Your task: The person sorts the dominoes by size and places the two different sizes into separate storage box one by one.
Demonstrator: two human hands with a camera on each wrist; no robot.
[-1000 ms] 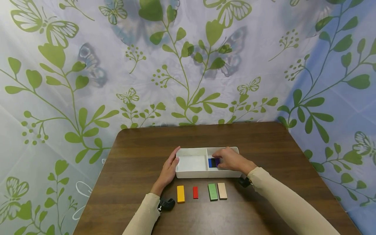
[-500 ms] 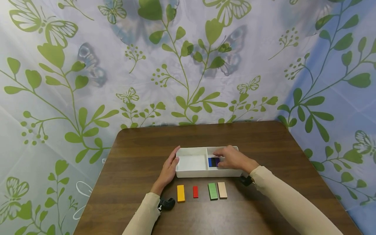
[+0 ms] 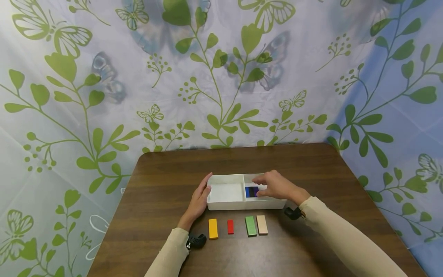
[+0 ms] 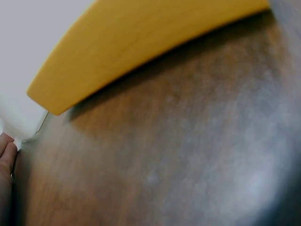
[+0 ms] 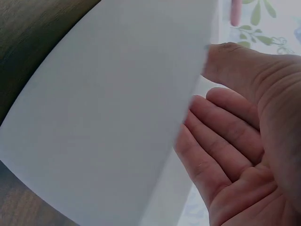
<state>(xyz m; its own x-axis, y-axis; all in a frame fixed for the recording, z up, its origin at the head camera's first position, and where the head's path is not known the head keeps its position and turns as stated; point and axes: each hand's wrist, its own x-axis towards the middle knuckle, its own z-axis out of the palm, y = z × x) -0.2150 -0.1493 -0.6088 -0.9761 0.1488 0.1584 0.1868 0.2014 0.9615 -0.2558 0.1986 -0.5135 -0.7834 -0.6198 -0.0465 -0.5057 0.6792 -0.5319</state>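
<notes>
A white two-compartment tray [image 3: 226, 206] lies across the table in the head view. My left hand [image 3: 197, 200] rests along its left end, fingers straight against the wall. My right hand [image 3: 278, 186] hovers over the right compartment, thumb and fingers spread apart with nothing between them. Beside its thumb lie a purple block [image 3: 256, 191], a black block [image 3: 252, 192] and a blue block [image 3: 247, 192], side by side against the divider. In the right wrist view, the tray's wall [image 5: 108, 103] hides the fingertips of my right hand [image 5: 244, 141].
In front of the tray on the brown table [image 3: 166, 165] lie a yellow block [image 3: 213, 229], a red block [image 3: 230, 227], a green block [image 3: 250, 226] and a beige block [image 3: 262, 225]. A patterned curtain [image 3: 221, 77] hangs behind the table.
My right hand has drawn back slightly to the right and its fingers have come away from the purple block, which shows more now. The left hand and tray stay put.
</notes>
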